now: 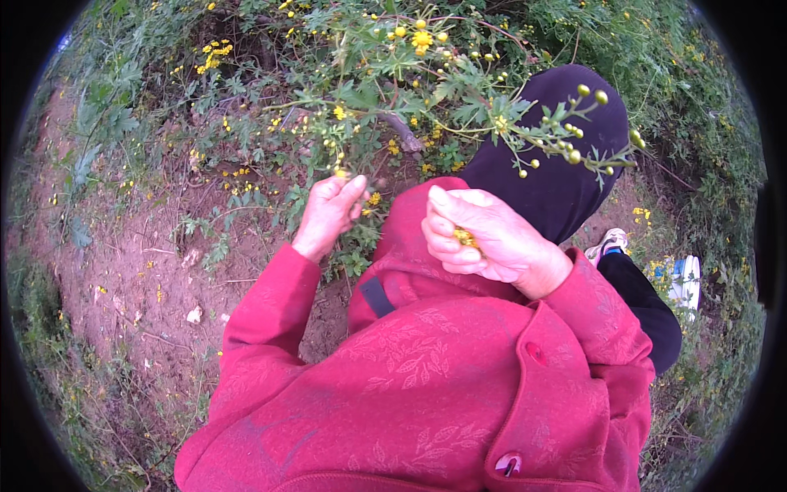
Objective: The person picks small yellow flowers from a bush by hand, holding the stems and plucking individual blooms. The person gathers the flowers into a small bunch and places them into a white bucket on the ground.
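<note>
My left hand (pixel 326 212) reaches to the lower end of a flowering sprig, thumb and forefinger pinched at a small yellow flower head (pixel 340 173). Its other fingers are curled and slightly blurred. Closer to my body, my right hand (pixel 486 230) is curled into a loose fist around several picked yellow flower heads (pixel 465 237), which show between the fingers and palm. Beyond both hands, the leafy plant bears an open yellow flower (pixel 422 40) and round buds. One budded stem (pixel 575 155) arches in front of my dark-trousered knee (pixel 553 178).
A thick woody stem (pixel 403 132) sticks out low among the leaves. Bare reddish soil (pixel 154 246) with small stones and fallen flowers lies to the left. At the right are my shoe (pixel 609 245) and a white container (pixel 687 280), partly behind foliage. Dense greenery surrounds the spot.
</note>
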Available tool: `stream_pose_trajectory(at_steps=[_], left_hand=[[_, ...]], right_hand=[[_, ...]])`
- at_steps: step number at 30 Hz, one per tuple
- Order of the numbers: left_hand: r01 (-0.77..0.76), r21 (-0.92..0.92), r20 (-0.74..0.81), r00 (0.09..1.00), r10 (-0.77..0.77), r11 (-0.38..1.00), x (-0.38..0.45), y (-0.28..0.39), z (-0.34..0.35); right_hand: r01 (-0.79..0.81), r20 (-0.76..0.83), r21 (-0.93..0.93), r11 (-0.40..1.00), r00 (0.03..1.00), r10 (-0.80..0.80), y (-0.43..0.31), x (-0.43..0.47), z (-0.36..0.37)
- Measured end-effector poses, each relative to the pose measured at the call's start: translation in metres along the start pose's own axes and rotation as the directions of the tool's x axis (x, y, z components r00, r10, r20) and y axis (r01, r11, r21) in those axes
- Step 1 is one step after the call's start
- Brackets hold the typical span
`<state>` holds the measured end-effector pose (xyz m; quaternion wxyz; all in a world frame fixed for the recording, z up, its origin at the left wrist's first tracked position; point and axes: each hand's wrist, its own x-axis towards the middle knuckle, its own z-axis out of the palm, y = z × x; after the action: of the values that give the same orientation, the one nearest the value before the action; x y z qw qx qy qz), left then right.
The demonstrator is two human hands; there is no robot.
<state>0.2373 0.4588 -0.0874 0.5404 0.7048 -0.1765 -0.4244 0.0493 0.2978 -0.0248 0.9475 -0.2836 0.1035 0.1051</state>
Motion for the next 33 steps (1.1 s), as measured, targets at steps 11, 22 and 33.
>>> stream_pose_trajectory(at_steps=[11,22,33], left_hand=[[-0.125,0.313,-0.122,0.978,0.171,0.942,0.036,0.005,0.017],[-0.303,0.246,0.083,0.953,0.291,0.921,0.091,-0.015,0.016],[-0.052,0.407,-0.211,0.966,0.149,0.912,0.099,0.009,0.058]], right_hand=[[0.879,-0.325,0.097,0.468,0.472,-0.819,-0.076,-0.283,-0.012],[0.958,-0.748,-0.222,-0.182,-0.287,-0.598,-0.021,-0.437,-0.205],[0.687,-0.733,-0.680,0.257,-0.628,-0.261,-0.079,-0.605,-0.340]])
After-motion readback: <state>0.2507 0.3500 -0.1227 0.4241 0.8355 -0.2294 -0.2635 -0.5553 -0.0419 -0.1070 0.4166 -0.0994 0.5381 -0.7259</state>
